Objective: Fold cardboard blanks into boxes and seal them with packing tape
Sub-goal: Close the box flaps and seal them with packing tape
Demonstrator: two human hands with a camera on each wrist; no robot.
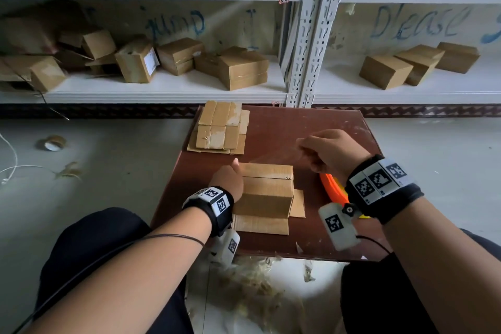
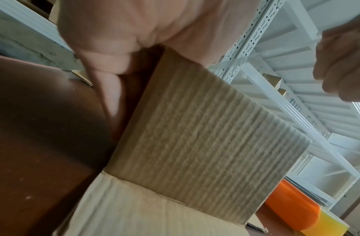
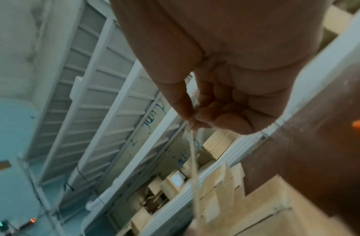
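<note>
Pinching the clear tape strip (image 3: 192, 151) between right hand (image 1: 329, 152) thumb and curled fingers (image 3: 225, 115), stretching it far-right from the cardboard box (image 1: 267, 192) sitting near-centre on the table (image 1: 311, 122). Bracing its left side with the straight-fingered left hand (image 1: 229, 179). Likely needing lowering along the left-right top seam (image 1: 268, 178).

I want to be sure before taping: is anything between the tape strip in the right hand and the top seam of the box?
Nothing visible does. The right hand pinches the tape strip, raised beyond the box; the top seam lies bare, and the left hand presses only its left side.
</note>
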